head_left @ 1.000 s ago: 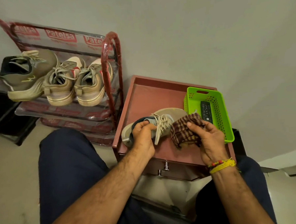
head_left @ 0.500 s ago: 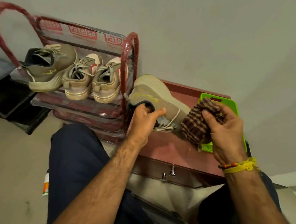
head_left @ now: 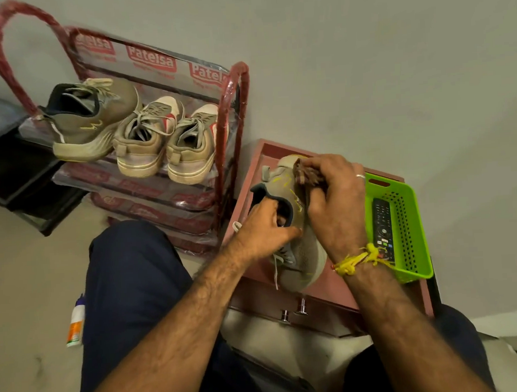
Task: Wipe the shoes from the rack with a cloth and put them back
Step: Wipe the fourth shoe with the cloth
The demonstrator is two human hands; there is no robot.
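A red rack (head_left: 235, 113) wrapped in printed plastic stands against the wall at upper left. On its top shelf sit three shoes in a row: a big olive trainer (head_left: 91, 120) at the left end, lying across the shelf, and a tan pair (head_left: 167, 140) beside it with heels toward the front edge, the right one close to the rack's right post.

Just right of the rack is a pink table (head_left: 250, 172) with a raised rim and two metal knobs on its front. A green basket (head_left: 408, 218) sits along the table's right edge, with a black remote (head_left: 381, 225) lying in it.

Between the rack side and the basket, over the tabletop, is the shoe (head_left: 305, 253) being wiped, an olive trainer turned on its side with its toe toward the front edge and heel toward the back. Whether it rests on the table cannot be told. The left hand (head_left: 265, 228) grips it at the collar, fingers curled into the opening, thumb stretched along the outside. The right hand (head_left: 335, 203) is curled round a brown checked cloth (head_left: 305, 172), pressing it against the heel end of the shoe; only a small bunch of cloth shows past the fingers. That wrist carries a yellow thread band (head_left: 359, 259), and a ring (head_left: 360, 176) is on one finger.

On the floor left of the person's dark-trousered knee lies a small tube (head_left: 75, 322).
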